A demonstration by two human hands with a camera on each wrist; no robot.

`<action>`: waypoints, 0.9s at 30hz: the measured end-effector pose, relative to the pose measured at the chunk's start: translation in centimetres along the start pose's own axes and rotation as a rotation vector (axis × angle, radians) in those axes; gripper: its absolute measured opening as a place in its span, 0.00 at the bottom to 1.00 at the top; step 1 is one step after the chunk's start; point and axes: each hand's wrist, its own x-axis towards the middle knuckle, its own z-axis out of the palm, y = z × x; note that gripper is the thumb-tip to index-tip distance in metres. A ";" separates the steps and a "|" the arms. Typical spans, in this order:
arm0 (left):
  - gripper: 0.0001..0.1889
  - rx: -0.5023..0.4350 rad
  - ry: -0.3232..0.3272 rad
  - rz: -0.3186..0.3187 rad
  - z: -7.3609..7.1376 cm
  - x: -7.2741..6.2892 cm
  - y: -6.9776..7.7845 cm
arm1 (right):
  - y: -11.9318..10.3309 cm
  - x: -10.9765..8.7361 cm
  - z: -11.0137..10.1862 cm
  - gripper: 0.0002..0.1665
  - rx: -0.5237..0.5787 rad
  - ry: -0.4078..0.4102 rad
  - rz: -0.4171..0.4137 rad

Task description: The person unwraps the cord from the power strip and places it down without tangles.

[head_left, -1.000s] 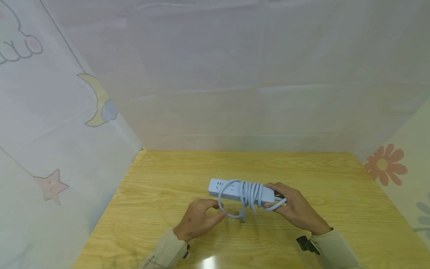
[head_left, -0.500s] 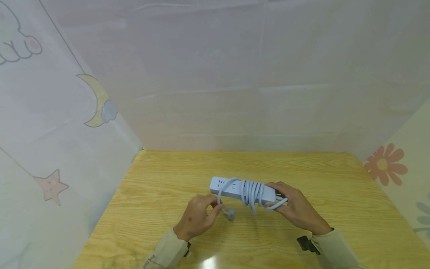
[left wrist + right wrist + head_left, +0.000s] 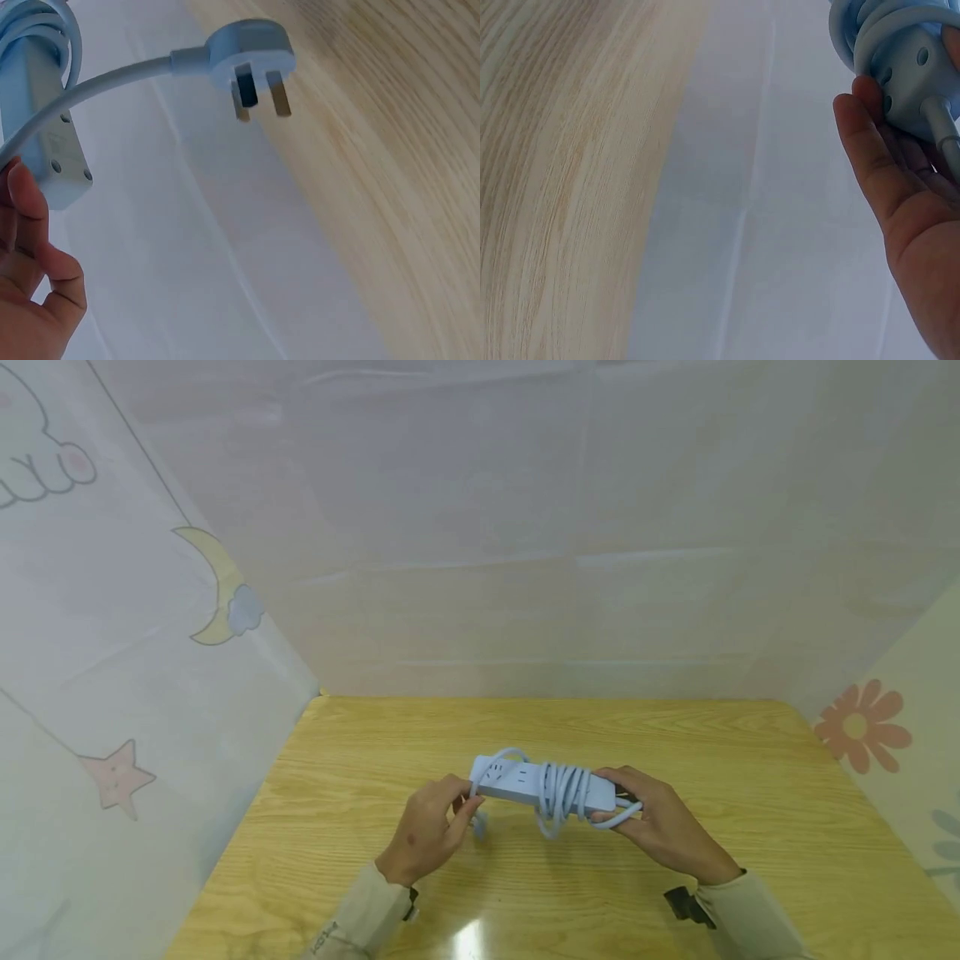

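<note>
A white power strip [image 3: 510,785] is held above the table, its cord [image 3: 562,789] wound in several turns around the right half. My right hand [image 3: 667,822] grips the strip's right end, where the cord comes out in a short loop. At the other end my left hand [image 3: 429,827] pinches the loose length of cord between thumb and fingers. Beyond that pinch the plug [image 3: 251,54] dangles free, its three prongs showing in the left wrist view. In the right wrist view the fingers [image 3: 866,150] lie along the strip's underside beside the cord outlet.
A wooden table [image 3: 360,735] spreads under both hands. Pale fabric walls [image 3: 465,568] rise behind it and at both sides, printed with a moon [image 3: 217,585], a star [image 3: 118,777] and a flower [image 3: 862,727].
My left hand has slid left and slightly up, drawing the cord's free end and plug from below the strip to its left end. The right hand has hardly moved.
</note>
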 end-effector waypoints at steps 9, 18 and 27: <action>0.12 0.053 0.042 -0.031 -0.9 0.7 -0.4 | -0.2 -0.1 -0.1 0.25 0.010 -0.009 -0.004; 0.08 0.074 0.107 -0.058 -0.6 0.3 -1.2 | -0.3 -0.3 0.1 0.25 0.007 -0.025 -0.013; 0.08 0.118 0.107 -0.121 -0.7 0.0 -1.4 | -0.3 -0.5 0.1 0.25 0.013 -0.033 -0.002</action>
